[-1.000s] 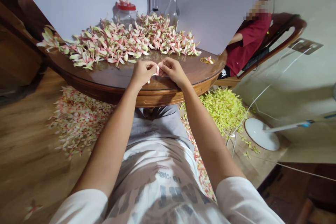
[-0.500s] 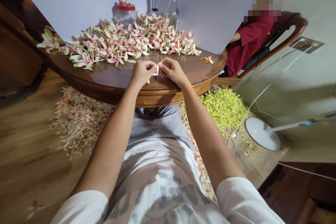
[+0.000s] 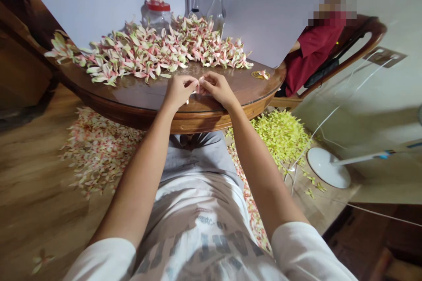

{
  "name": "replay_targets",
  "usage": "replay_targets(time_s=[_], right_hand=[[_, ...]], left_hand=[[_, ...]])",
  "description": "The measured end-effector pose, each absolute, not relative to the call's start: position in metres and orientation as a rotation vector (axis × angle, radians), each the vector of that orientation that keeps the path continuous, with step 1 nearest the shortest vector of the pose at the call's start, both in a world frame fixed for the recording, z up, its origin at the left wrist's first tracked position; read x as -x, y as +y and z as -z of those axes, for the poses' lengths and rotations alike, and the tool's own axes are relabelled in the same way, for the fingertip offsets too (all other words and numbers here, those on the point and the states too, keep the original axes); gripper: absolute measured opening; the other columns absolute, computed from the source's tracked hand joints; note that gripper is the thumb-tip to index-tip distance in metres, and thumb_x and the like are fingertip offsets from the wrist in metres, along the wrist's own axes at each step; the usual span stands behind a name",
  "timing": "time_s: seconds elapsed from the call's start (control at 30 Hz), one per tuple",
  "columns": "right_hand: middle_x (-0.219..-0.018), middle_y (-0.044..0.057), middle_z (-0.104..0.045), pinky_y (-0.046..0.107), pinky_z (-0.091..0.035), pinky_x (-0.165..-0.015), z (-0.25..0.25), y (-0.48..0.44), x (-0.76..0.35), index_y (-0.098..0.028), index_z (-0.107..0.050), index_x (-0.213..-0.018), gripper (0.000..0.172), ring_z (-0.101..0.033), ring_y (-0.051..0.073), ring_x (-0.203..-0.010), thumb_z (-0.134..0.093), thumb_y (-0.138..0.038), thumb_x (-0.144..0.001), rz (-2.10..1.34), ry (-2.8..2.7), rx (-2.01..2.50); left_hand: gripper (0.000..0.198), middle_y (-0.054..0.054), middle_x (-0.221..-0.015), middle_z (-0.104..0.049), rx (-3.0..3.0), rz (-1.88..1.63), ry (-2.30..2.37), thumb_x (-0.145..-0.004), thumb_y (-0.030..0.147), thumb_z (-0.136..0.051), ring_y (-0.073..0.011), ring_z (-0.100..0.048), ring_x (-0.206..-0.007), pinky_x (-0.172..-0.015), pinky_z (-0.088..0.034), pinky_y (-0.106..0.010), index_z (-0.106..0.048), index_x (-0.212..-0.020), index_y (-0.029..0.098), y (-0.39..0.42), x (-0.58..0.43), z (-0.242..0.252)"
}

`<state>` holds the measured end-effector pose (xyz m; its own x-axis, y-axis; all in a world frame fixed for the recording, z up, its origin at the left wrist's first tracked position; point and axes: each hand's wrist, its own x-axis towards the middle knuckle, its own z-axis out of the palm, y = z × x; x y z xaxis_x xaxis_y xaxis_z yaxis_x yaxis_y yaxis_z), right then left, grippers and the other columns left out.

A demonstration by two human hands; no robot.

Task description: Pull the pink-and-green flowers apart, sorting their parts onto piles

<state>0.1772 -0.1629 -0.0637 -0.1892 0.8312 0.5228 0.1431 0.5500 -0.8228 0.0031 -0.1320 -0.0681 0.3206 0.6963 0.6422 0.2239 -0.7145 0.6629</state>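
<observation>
Left hand (image 3: 180,93) and right hand (image 3: 217,90) pinch a small pale flower (image 3: 197,89) between their fingertips, just above a round wooden table (image 3: 184,125). A big heap of pink and green flowers (image 3: 148,50) lies past the hands. Green bits (image 3: 280,136) cover the floor below.

On the round table (image 3: 211,125) lies a heap of flowers (image 3: 148,50), with a jar (image 3: 157,17) and bottles (image 3: 216,9) behind it. Loose petals (image 3: 99,153) lie on the floor left of the table, a leafy pile (image 3: 280,136) right of it.
</observation>
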Motion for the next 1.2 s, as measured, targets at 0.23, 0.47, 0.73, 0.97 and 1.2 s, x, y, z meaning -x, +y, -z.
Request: replay_targets(time_s=[0.23, 0.47, 0.73, 0.97, 1.2], right_hand=[[-0.073, 0.001, -0.068, 0.027, -0.055, -0.063, 0.067, -0.159, -0.18, -0.019, -0.063, -0.085, 0.041, -0.065, 0.015, -0.064, -0.068, -0.059, -0.084, -0.737, -1.682, 0.858], [-0.075, 0.003, -0.07, 0.029, -0.056, -0.064, 0.073, -0.153, -0.182, -0.018, -0.064, -0.087, 0.038, -0.068, 0.017, -0.066, -0.066, -0.056, -0.087, -0.695, -1.716, 0.886], [-0.074, 0.002, -0.07, 0.028, -0.057, -0.065, 0.071, -0.156, -0.182, -0.019, -0.064, -0.087, 0.033, -0.068, 0.016, -0.068, -0.074, -0.05, -0.082, -0.79, -1.66, 0.875], [-0.063, -0.003, -0.061, 0.023, -0.05, -0.057, 0.067, -0.158, -0.183, -0.021, -0.059, -0.081, 0.02, -0.059, 0.011, -0.057, -0.074, -0.033, -0.082, -0.721, -1.471, 0.863], [-0.061, -0.004, -0.058, 0.023, -0.044, -0.052, 0.068, -0.152, -0.18, -0.021, -0.056, -0.08, 0.025, -0.052, 0.009, -0.052, -0.074, -0.038, -0.081, -0.678, -1.37, 0.803]], left_hand=[[0.021, -0.002, -0.065, -0.069, -2.137, -1.374, 0.817, -0.084, 0.024, -0.059, -0.0133, -0.06, -0.06, -0.058, -0.044, -0.023, -0.073, -0.071, 0.016, -0.131, -0.005, 0.069], [0.015, -0.003, -0.065, -0.07, -2.179, -1.369, 0.91, -0.082, 0.019, -0.061, -0.0139, -0.061, -0.06, -0.061, -0.045, -0.024, -0.071, -0.072, 0.015, -0.135, -0.008, 0.065], [0.008, -0.001, -0.061, -0.064, -2.052, -1.486, 1.002, -0.075, 0.017, -0.064, -0.0122, -0.057, -0.058, -0.058, -0.041, -0.023, -0.067, -0.067, 0.016, -0.129, -0.01, 0.07], [0.024, 0.003, -0.059, -0.047, -1.161, -1.854, 1.097, -0.082, 0.022, -0.059, -0.0096, -0.046, -0.054, -0.049, -0.033, -0.022, -0.045, -0.063, 0.02, -0.095, -0.001, 0.078], [0.029, 0.004, -0.061, -0.043, -1.022, -1.988, 1.015, -0.086, 0.032, -0.059, -0.0085, -0.042, -0.052, -0.048, -0.031, -0.021, -0.04, -0.067, 0.021, -0.085, 0.006, 0.085]])
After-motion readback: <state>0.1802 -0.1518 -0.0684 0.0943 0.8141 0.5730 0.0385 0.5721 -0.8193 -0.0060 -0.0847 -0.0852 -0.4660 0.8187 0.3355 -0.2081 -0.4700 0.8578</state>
